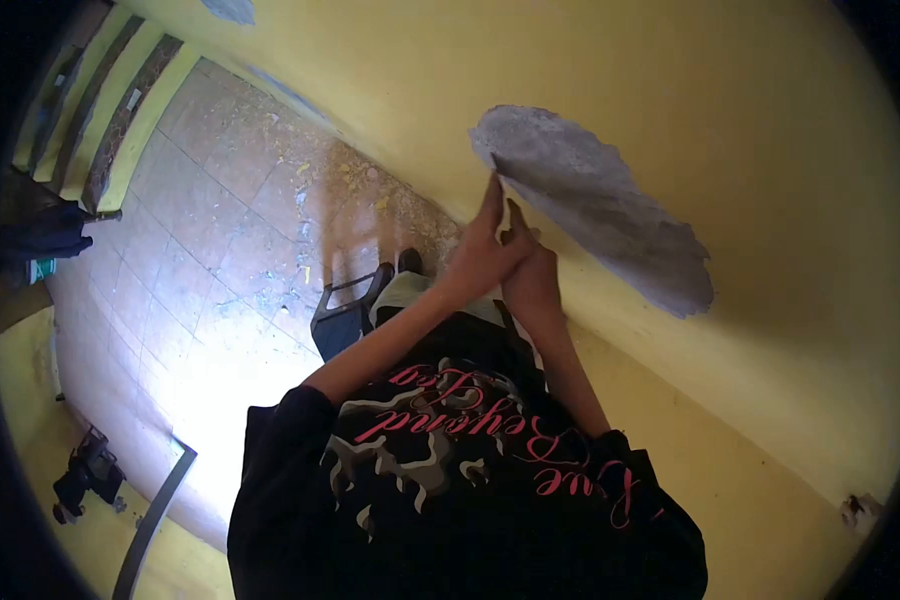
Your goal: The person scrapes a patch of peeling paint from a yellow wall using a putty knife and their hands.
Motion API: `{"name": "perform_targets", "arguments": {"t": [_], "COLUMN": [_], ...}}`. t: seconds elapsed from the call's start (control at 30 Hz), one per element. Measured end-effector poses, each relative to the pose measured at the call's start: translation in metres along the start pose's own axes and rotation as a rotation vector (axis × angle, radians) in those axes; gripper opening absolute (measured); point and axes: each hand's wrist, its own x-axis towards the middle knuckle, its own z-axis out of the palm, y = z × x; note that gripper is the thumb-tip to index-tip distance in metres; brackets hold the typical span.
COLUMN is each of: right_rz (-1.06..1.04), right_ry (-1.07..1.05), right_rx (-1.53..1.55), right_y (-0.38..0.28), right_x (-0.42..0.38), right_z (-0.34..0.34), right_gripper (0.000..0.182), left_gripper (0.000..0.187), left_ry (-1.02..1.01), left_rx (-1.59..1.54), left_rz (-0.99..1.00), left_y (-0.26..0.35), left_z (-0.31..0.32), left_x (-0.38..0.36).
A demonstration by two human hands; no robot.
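My left hand (478, 262) reaches up to the yellow wall (770, 150), its index finger pointing at the lower left edge of a rough grey bare patch (590, 200). The other fingers are closed around something I cannot make out; a small dark tip or shadow shows just beyond the fingertip. My right hand (535, 290) is pressed against the left one, its fingers bent and overlapping it. What lies between the two hands is hidden. A long shadow falls across the patch.
A dark chair (345, 315) stands close on the left. Flakes and debris litter the tiled floor (220, 200) along the wall base. Striped steps or shelves (120, 120) are at upper left, a dark cloth (55, 235) below them. A curved dark strip (155, 520) is at lower left.
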Motion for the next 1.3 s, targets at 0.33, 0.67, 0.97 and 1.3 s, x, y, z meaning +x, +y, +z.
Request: {"name": "perform_targets", "arguments": {"t": [0.33,0.67,0.97,1.3], "right_rz": [0.063,0.021,0.029,0.082], "right_ry": [-0.049,-0.019,-0.041,0.021], "right_rx": [-0.046,-0.100,-0.095,-0.071], "right_y": [-0.004,0.011,0.011,0.017], "right_x": [0.015,0.016,0.009,0.017], "right_z": [0.006,0.007,0.002,0.017], "right_gripper": [0.058,0.047,0.048,0.049], "left_gripper": [0.094,0.098,0.103,0.105], "left_ry": [-0.072,-0.042,-0.063,-0.039], "left_rx": [-0.107,-0.097,0.003,0.061], "left_rz": [-0.102,-0.023,-0.058,0.077], "left_y": [0.019,0.003,0.005,-0.005], "left_z": [-0.010,-0.004,-0.003,-0.004], "left_x": [0.008,0.010,0.006,0.010]}}
